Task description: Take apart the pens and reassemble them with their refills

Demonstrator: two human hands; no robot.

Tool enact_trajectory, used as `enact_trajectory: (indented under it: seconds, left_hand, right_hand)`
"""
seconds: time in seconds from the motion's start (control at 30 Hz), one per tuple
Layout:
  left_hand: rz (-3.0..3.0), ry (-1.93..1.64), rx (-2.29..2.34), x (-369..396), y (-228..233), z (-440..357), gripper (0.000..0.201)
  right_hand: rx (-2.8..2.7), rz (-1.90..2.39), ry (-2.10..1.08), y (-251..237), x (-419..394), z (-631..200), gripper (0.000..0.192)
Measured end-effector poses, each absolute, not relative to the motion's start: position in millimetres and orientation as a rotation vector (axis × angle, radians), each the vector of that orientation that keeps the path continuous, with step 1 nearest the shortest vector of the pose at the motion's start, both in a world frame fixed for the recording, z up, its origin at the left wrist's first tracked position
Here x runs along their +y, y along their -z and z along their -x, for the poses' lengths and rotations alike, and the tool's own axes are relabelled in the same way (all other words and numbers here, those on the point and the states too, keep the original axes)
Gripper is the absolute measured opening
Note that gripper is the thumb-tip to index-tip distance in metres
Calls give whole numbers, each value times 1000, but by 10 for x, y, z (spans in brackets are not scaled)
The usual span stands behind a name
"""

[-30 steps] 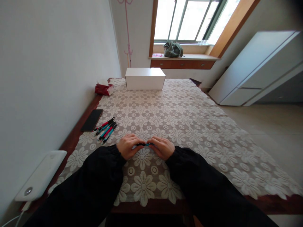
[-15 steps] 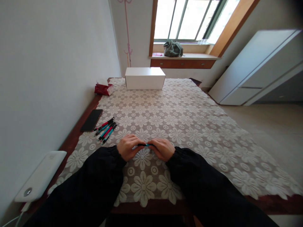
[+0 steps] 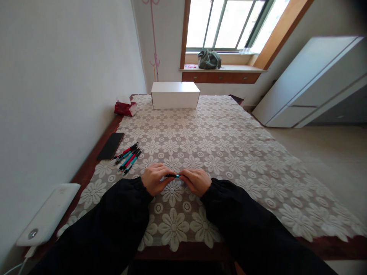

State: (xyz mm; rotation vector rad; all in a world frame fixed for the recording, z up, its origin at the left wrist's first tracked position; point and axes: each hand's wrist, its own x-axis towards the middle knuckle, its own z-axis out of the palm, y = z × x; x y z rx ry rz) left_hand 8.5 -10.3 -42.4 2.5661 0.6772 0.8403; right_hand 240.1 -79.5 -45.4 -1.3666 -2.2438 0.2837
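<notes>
My left hand (image 3: pixel 154 178) and my right hand (image 3: pixel 196 180) meet over the lace tablecloth (image 3: pixel 229 152), just above the table's near part. Between their fingertips they pinch one pen (image 3: pixel 173 176), black with a teal section, lying crosswise. Only a short stretch of the pen shows; the rest is hidden by my fingers. Both arms wear black sleeves. A small pile of several red, teal and black pens (image 3: pixel 129 156) lies on the cloth to the left of my left hand.
A black phone (image 3: pixel 111 145) lies at the table's left edge by the wall. A white box (image 3: pixel 175 94) and a red tissue pack (image 3: pixel 125 107) stand at the far end. A white device (image 3: pixel 47 214) sits near left. A white cabinet (image 3: pixel 312 82) stands right.
My hands have drawn slightly closer together on the pen, so less of it shows between them. Nothing else has moved.
</notes>
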Motion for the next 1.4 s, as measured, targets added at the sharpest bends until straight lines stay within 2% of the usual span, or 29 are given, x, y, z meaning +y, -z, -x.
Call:
enact_trajectory:
  seconds: [1.4]
  left_hand:
    - [-2531,-926,687,-128,343,-90,13]
  right_hand:
    - [-2194,1372,-194,450,-757,-2438,22]
